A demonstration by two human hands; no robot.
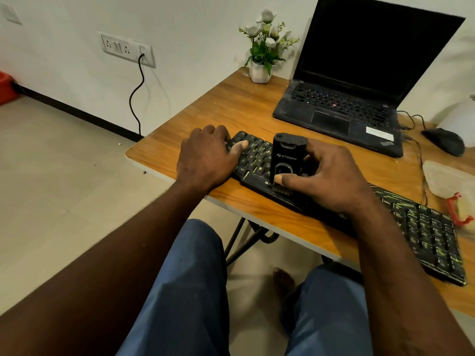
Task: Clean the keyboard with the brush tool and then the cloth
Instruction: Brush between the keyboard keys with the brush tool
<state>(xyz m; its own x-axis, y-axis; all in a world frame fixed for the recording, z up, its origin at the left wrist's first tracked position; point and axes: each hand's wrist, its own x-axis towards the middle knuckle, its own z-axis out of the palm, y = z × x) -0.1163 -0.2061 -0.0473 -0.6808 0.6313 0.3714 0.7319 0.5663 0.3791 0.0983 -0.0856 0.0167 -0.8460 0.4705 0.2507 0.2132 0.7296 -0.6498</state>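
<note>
A long black keyboard [421, 227] with green-lit keys lies slantwise along the front of the wooden table [257, 109]. My right hand [331, 176] grips a black block-shaped brush tool [286, 155] upright, bristles down on the keyboard's near edge left of its middle. My left hand [205, 155] holds the keyboard's left end, fingers curled over the far edge and the thumb lying across the keys. A pale cloth [447, 181] lies on the table to the right, past the keyboard.
An open black laptop [359, 80] stands at the back of the table, a white flower pot [261, 70] to its left, a black mouse [444, 141] to its right. A red-handled item [456, 211] lies by the cloth. A cable hangs from the wall socket [144, 55].
</note>
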